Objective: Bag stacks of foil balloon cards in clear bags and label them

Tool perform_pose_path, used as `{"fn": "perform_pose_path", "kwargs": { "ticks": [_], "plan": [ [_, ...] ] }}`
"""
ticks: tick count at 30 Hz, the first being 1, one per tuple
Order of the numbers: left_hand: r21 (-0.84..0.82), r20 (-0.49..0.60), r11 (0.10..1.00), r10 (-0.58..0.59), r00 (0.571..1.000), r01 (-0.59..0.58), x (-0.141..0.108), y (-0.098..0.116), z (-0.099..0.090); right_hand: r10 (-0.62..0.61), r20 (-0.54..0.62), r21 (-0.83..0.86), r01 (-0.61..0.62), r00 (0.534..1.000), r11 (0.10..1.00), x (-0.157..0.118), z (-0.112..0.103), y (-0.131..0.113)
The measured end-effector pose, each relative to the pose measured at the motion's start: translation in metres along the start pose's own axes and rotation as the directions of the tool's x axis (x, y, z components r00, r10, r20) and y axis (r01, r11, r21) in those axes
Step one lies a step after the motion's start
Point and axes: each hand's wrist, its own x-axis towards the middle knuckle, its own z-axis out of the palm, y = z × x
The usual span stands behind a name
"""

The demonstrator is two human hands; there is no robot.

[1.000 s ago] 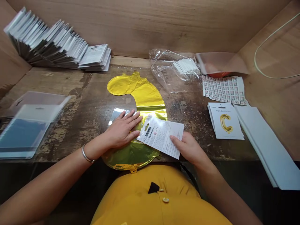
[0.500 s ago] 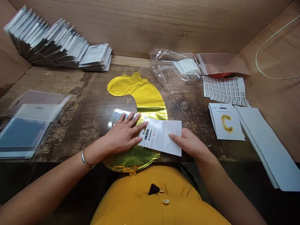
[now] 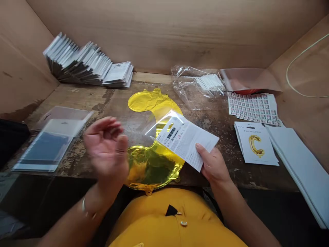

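My right hand (image 3: 215,164) grips a white printed card (image 3: 189,145) by its lower right edge, thumb on top. The card sits in a clear plastic sleeve (image 3: 159,125), whose free end sticks out at the upper left. Beneath it, a gold foil balloon (image 3: 154,171), flat and curved, lies on the table and is partly hidden by the card. My left hand (image 3: 106,147) is raised to the left of the balloon, palm upward, its fingers loosely curled and somewhat blurred, with nothing visible in them.
Clear sleeves (image 3: 46,144) lie at left. Packed cards (image 3: 84,67) stand in a row at the back left. A clear bag of white sticks (image 3: 209,82), sticker sheets (image 3: 253,108), "Foil Balloons" cards (image 3: 255,144) and long white sheets (image 3: 300,164) are on the right.
My left hand has lifted off the card and balloon and turned palm up. My right hand has raised and tilted the card, and the sleeve's end now stands free. The view has shifted somewhat.
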Motion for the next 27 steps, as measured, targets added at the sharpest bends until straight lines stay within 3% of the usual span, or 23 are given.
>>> {"fn": "perform_pose_path", "kwargs": {
  "ticks": [1,3,5,7,9,12,17,19,23,27],
  "plan": [
    [-0.129,-0.011,0.986,-0.108,0.994,0.106,-0.007,0.007,0.003,-0.041,-0.026,0.018,0.041,0.999,0.999,-0.002,0.002,-0.001],
    [-0.396,0.170,0.862,-0.269,0.948,0.316,-0.017,0.015,0.017,-0.070,-0.008,0.030,0.070,0.997,0.997,-0.006,0.005,-0.002],
    [-0.628,0.319,0.600,-0.383,0.867,0.496,-0.017,0.016,0.036,-0.063,0.085,0.002,0.063,0.994,0.998,-0.008,0.006,0.000],
    [-0.767,0.297,0.397,-0.478,0.827,0.504,-0.011,0.011,0.051,-0.053,0.202,-0.066,0.068,0.978,0.995,-0.011,0.002,0.000],
    [-0.830,0.245,0.305,-0.554,0.795,0.468,-0.004,0.004,0.059,-0.003,0.292,-0.148,0.048,0.956,0.988,-0.013,-0.007,-0.001],
    [-0.832,0.271,0.266,-0.571,0.775,0.487,-0.008,-0.001,0.067,0.087,0.299,-0.170,-0.036,0.950,0.985,-0.016,-0.017,-0.002],
    [-0.812,0.367,0.290,-0.422,0.829,0.507,-0.031,0.002,0.082,0.060,0.185,-0.081,-0.045,0.981,0.996,-0.015,-0.002,-0.002],
    [-0.821,0.335,0.304,-0.428,0.839,0.483,-0.027,0.001,0.080,0.077,0.176,-0.090,-0.062,0.981,0.994,-0.017,0.005,-0.002],
    [-0.882,0.161,0.302,-0.529,0.833,0.363,-0.007,-0.002,0.071,0.143,0.174,-0.118,-0.124,0.974,0.985,-0.023,0.014,-0.001],
    [-0.872,0.217,0.291,-0.492,0.843,0.394,-0.014,-0.002,0.078,0.088,0.135,-0.104,-0.074,0.987,0.992,-0.023,0.027,0.002]
  ]
}}
